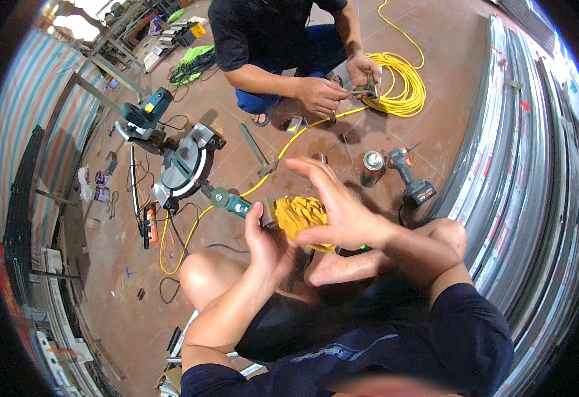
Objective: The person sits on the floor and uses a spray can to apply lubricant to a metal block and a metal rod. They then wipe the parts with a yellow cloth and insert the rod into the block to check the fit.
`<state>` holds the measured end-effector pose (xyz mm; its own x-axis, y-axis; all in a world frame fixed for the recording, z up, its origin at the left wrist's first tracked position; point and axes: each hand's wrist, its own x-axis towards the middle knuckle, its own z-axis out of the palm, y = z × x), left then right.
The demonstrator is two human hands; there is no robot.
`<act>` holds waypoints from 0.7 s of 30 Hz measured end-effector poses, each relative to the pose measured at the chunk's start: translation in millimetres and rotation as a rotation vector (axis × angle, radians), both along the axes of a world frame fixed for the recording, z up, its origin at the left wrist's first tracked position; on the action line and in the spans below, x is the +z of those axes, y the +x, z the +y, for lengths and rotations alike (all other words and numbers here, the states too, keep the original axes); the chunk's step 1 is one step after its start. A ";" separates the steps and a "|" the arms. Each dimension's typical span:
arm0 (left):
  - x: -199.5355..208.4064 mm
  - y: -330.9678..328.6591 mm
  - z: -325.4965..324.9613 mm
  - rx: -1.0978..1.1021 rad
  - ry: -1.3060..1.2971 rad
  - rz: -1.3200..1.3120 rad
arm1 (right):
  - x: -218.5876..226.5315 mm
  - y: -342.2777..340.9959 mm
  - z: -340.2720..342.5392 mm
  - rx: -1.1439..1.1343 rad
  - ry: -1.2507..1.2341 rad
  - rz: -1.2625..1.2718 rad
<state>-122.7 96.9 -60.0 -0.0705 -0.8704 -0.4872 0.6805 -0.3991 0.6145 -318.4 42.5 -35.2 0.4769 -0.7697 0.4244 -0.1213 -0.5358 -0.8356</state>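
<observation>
A crumpled yellow cloth [297,213] is bunched up in front of me, between my hands. My right hand [342,215] reaches over from its right side, fingers stretched out and widely spread; the thumb lies along the cloth's lower edge. On the other side my left hand [267,246] has its thumb raised beside a greyish piece. Its other fingers curl in under the cloth and are mostly hidden, so what they hold cannot be made out. Just beyond the left thumb a green angle grinder [236,204] lies on the floor with its disc facing up.
Ahead, a person [322,96] crouches, handling a small metal part. A yellow hose [402,89] is coiled there and runs across the floor. A miter saw [182,162] stands left. A spray can [372,167] and cordless drill [408,177] are right, near long wrapped profiles [494,139].
</observation>
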 end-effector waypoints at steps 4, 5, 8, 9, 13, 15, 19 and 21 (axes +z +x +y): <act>9.9 -0.8 2.2 0.131 -0.046 -0.125 | 87.8 52.6 -20.8 0.273 -0.363 0.232; 10.9 -8.3 1.7 0.116 -0.047 -0.092 | 111.0 77.9 -24.1 0.405 -0.371 0.285; 20.4 -24.1 3.2 0.086 -0.090 -0.077 | 175.6 170.7 -10.2 0.747 -0.399 0.645; 23.8 -30.1 5.6 0.084 -0.102 -0.071 | 194.8 208.5 6.7 0.857 -0.453 0.682; 39.3 -41.7 13.3 0.039 -0.196 -0.117 | 256.8 324.0 117.9 0.937 -0.925 0.738; 45.3 -29.2 14.5 0.057 -0.227 -0.186 | 284.5 354.7 178.3 1.034 -1.049 0.573; 49.5 2.3 22.5 0.136 -0.244 -0.245 | 315.7 375.1 279.4 1.158 -1.226 0.255; 51.5 11.3 26.0 0.162 -0.258 -0.241 | 319.6 374.5 311.4 1.213 -1.316 0.224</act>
